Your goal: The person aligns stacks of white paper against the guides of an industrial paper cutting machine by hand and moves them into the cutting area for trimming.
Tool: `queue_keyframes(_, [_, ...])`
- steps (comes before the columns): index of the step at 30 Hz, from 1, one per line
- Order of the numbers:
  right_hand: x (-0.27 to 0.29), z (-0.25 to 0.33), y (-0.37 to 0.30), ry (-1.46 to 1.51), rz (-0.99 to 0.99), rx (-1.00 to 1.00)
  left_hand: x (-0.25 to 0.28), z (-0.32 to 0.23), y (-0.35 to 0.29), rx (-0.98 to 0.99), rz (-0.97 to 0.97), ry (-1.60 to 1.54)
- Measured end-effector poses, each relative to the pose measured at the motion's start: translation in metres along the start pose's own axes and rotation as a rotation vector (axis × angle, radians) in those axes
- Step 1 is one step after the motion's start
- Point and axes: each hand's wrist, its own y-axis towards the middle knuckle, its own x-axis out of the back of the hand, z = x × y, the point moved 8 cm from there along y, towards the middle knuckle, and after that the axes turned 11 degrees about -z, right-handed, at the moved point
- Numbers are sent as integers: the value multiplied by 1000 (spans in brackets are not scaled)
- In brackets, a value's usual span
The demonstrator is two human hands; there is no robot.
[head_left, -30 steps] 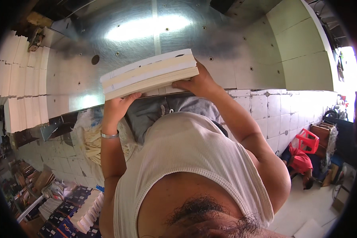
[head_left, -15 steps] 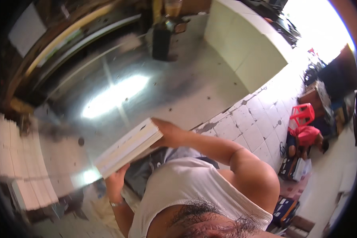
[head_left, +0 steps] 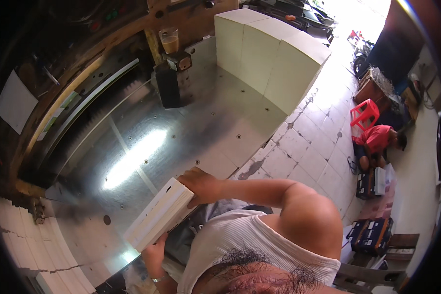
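Note:
A thick block of stacked white paper (head_left: 159,215) leans on edge near the front of a shiny metal machine table (head_left: 201,127). My right hand (head_left: 199,185) is closed over its upper right end, fingers on the far side. At the lower left end my left hand (head_left: 154,255) grips the block from beneath; the paper partly hides its fingers. On the left stand white paper stacks (head_left: 29,240) in a row, apart from both hands.
Tall pale paper stacks (head_left: 269,54) stand at the table's far right. A dark block (head_left: 166,87) sits near a glass of brown drink (head_left: 169,41). Beyond the tiled floor (head_left: 299,147), a person in red (head_left: 377,139) crouches by a red stool (head_left: 364,113).
The head view has shifted, so the table and room sit lower and further left. Both hands keep hold of the paper block, which is tilted somewhat more steeply in the picture.

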Motion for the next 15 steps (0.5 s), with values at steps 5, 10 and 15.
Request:
queue_keyframes(5, [-3, 1, 1, -36, 35, 18, 1, -14, 3, -28, 12, 57])
queue_keyframes(10, [4, 8, 5, -35, 81, -12, 4, -15, 5, -115, 5, 49])
queue_keyframes(15, [1, -2, 0, -67, 28, 55, -4, -3, 3, 31, 38, 6])
